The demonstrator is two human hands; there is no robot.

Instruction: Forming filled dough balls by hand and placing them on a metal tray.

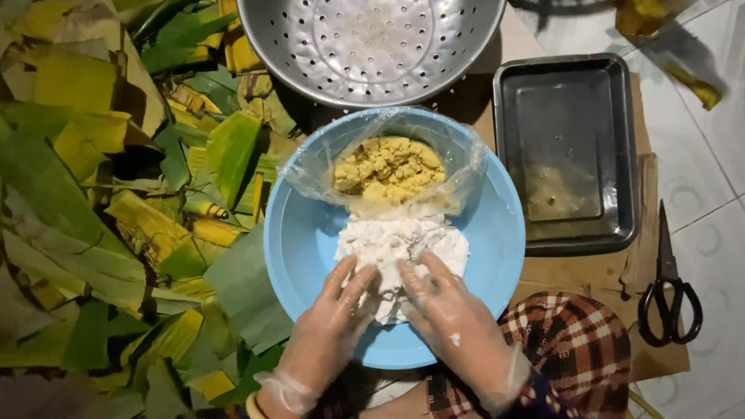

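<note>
A blue basin (497,233) sits in the middle, holding a mound of white dough (400,237) and a clear plastic bag with crumbly yellow filling (388,167) at its far side. My left hand (330,330) and my right hand (446,310), both in thin clear gloves, press flat on the near side of the white dough, fingers spread and pointing away from me. Neither hand grips anything.
A perforated metal colander (372,46) stands behind the basin. A dark rectangular metal tray (566,147) lies to the right on cardboard, with black scissors (669,287) beyond it on the tiled floor. Green and yellow leaves (101,209) cover the left.
</note>
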